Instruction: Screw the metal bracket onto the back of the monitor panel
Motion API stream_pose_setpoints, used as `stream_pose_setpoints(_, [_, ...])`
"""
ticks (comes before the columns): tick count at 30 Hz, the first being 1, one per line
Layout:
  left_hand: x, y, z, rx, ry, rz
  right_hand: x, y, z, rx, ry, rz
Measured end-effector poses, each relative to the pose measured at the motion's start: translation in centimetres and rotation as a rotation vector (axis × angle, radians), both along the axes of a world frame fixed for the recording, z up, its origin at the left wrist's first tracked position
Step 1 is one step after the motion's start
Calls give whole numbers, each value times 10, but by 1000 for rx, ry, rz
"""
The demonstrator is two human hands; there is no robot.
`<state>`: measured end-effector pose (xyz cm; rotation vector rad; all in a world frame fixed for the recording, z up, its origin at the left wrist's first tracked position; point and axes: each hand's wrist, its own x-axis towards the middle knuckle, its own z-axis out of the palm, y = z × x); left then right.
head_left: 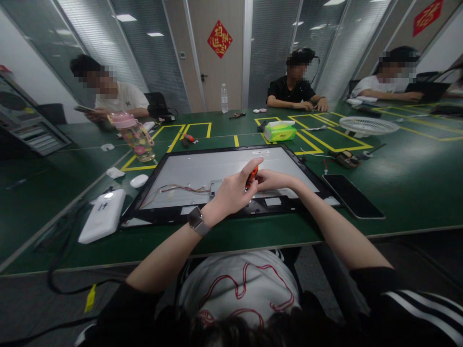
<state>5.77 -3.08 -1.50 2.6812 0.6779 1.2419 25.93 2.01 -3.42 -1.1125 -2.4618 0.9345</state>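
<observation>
The panel (pixel 202 166) is laid flat on the bench (pixel 152 243), and an orange tool (pixel 252 177) is held over the near half of the panel, a little right of its middle. The tool is gripped by the left hand (pixel 233 195), whose fingers are closed around it with the index finger stretched out above. The fingers of the right hand (pixel 274 180) are brought in against its lower part; whether anything is pinched between them cannot be told, and the tool's tip is hidden.

For clean work, the tool is probably best kept square to the panel, steadied low down and pressed gently, lest the pale surface be scratched. The wires (pixel 181 187), strung over the panel's left part toward a small metal box (pixel 216 186), should be kept from being snagged. The phone (pixel 352 195), set at the panel's right side, is best left unbumped.
</observation>
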Motion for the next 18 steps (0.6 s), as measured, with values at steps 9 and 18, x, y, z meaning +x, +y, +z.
stream_pose_setpoints(9, [0,0,0,10,-12,5,3,3,-3,14,6,17])
stream_pose_setpoints(18, [0,0,0,14,-19,-7,1,0,0,16,-10,6])
